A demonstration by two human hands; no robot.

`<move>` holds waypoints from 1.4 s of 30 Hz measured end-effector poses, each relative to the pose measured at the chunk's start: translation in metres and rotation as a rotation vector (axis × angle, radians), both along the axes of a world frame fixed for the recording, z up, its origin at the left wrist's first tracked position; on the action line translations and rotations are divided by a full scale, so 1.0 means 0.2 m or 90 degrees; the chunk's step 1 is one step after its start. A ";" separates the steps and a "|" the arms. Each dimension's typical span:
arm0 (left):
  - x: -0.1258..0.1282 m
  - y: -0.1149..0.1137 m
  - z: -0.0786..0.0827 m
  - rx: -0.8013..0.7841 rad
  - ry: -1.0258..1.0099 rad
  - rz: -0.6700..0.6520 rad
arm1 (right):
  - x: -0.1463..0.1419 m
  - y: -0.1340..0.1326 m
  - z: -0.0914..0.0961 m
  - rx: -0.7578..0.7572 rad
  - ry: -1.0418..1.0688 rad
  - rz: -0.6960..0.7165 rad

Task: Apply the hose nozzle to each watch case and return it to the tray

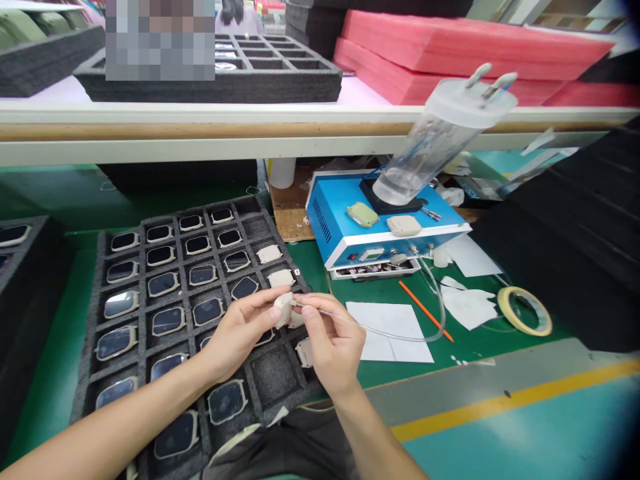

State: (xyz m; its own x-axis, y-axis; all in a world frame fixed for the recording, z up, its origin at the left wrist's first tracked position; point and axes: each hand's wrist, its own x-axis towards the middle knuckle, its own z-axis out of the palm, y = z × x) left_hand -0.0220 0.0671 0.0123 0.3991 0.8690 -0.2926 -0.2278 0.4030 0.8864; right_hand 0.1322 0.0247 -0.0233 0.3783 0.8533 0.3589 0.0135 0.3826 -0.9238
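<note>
My left hand (235,333) is closed on a small beige watch case (283,311), held on edge above the foam tray. In my right hand (336,343), the fingers pinch the end of a thin clear tube (395,335), with its tip at the side of the case. The tube curves back to the front of a blue control box (333,213). Below my hands lies a black foam tray (277,373), whose compartments hold several dark-faced watch cases (167,321) and several beige pieces (270,253) along the right side.
On the blue box stand a clear cylinder (420,153), a green case (363,214) and a beige case (404,225). White paper (385,313), an orange stick (425,311) and a tape roll (545,320) lie right. A shelf edge (200,148) crosses above, bearing foam trays.
</note>
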 end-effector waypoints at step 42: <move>0.00 0.00 -0.01 -0.003 -0.006 -0.008 | 0.00 0.01 -0.01 0.023 -0.020 -0.005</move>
